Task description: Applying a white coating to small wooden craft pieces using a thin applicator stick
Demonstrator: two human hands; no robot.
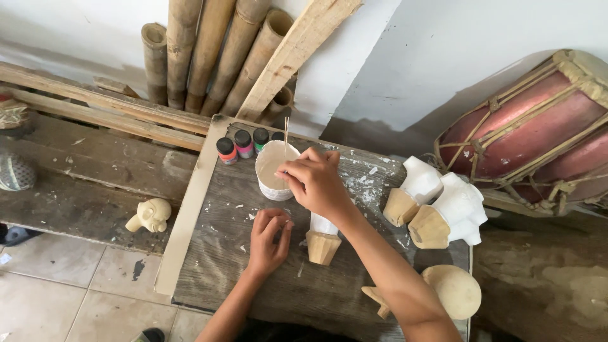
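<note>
We are holding a thin stick (286,130) pinched in our right hand (315,180), its lower end dipping into the white cup (271,171) at the back of the tabletop (221,253). Our left hand (268,237) is resting loosely curled and empty on the boards, just beside a half-painted wooden figure (322,239). Small paint bottles (243,144) are standing behind the cup.

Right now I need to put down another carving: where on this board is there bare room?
Bare wood lies on the board, left of the left hand. The back is crowded by paint bottles and the white cup; carved pieces fill the right.
</note>
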